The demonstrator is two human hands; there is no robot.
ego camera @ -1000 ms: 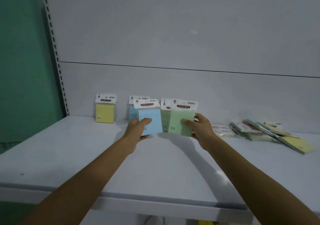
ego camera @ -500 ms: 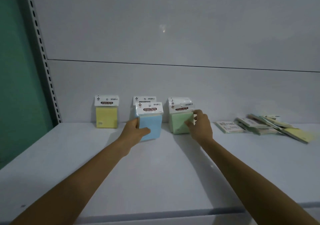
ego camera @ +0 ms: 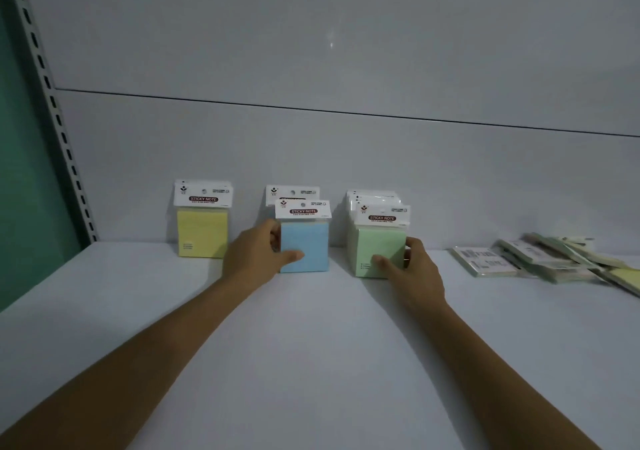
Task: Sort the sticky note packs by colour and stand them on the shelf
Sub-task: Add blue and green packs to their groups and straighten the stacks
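Observation:
Three upright groups of sticky note packs stand along the back of the white shelf (ego camera: 311, 345). A yellow pack (ego camera: 202, 233) is at the left. In the middle, my left hand (ego camera: 254, 255) grips a blue pack (ego camera: 308, 241) by its left edge, standing in front of another blue pack (ego camera: 292, 193). To the right, my right hand (ego camera: 412, 273) holds the front green pack (ego camera: 377, 245) at its lower right corner; several more green packs stand behind it.
A loose pile of packs (ego camera: 540, 259) lies flat at the right of the shelf, mostly green with a yellow one at the far right. A perforated upright (ego camera: 52, 103) and a green wall bound the left side. The grey back panel rises behind the packs.
Both hands moved forward and set the blue and green packs down upright against their matching stacks. The camera has come closer to the shelf.

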